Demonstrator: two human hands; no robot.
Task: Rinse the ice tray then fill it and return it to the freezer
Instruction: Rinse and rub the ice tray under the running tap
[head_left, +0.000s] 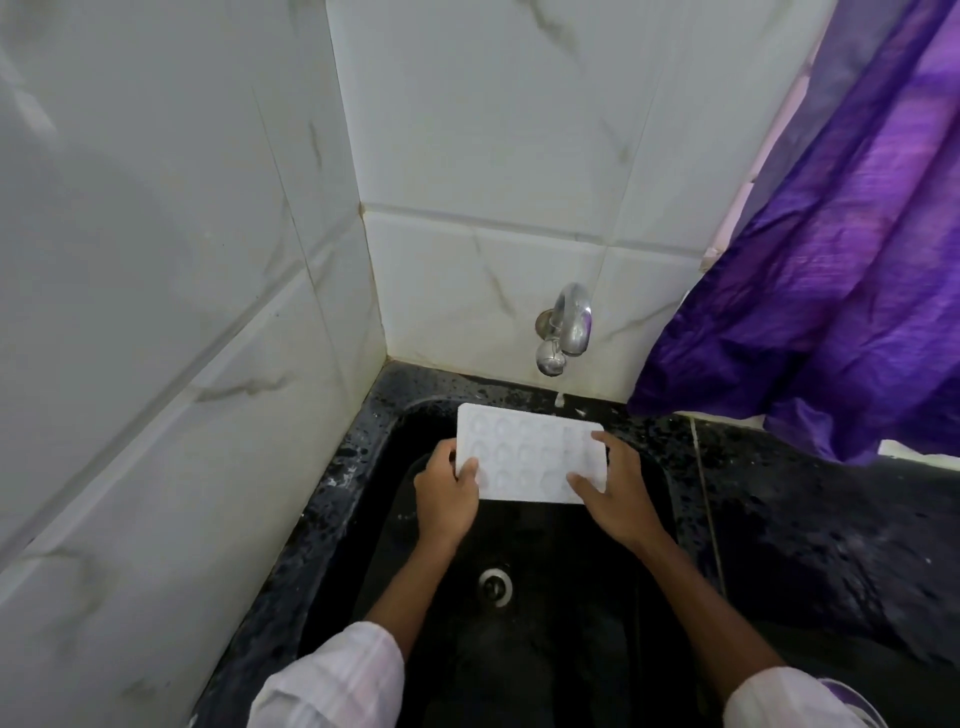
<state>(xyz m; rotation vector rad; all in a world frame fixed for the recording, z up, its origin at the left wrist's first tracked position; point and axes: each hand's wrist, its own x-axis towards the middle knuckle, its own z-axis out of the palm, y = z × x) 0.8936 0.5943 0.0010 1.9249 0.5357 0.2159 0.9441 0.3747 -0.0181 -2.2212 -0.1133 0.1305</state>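
A white ice tray (527, 457) with several round moulds is held flat over the black sink (519, 649), just below the chrome tap (563, 327) on the back wall. My left hand (448, 496) grips the tray's left edge, thumb on top. My right hand (613, 493) grips its right edge, fingers spread over the top. A thin stream of water (559, 399) falls from the tap's spout toward the tray's far edge.
White marble-look tiles form a corner at the left and back. A purple curtain (841, 270) hangs at the right over the black speckled counter (831, 519). The sink drain (496, 586) lies below my hands.
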